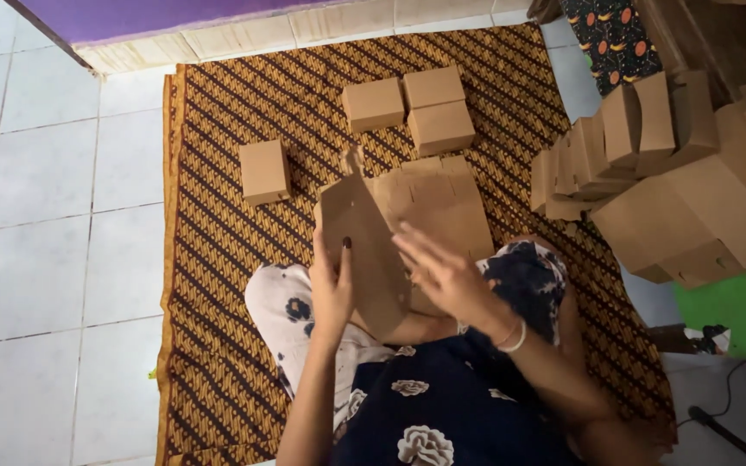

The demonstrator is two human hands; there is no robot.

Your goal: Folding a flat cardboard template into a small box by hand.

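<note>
Head view: left hand point(331, 289) grips the near edge of a half-folded brown cardboard box blank point(364, 250), fingers curled shut on it, held tilted above the lap. Right hand point(444, 274) hovers just beside the blank, fingers spread open, blurred. Flat blanks point(442, 203) lie on the patterned mat point(218, 285); three folded boxes point(407, 108) sit beyond.

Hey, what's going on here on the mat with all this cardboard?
A person sitting on a patterned mat holds a flat brown cardboard box blank upright in the left hand. The right hand, blurred, is open beside it. More flat blanks lie in front. Three folded boxes sit farther out, a fourth apart to the left, and a stack stands at right.
</note>
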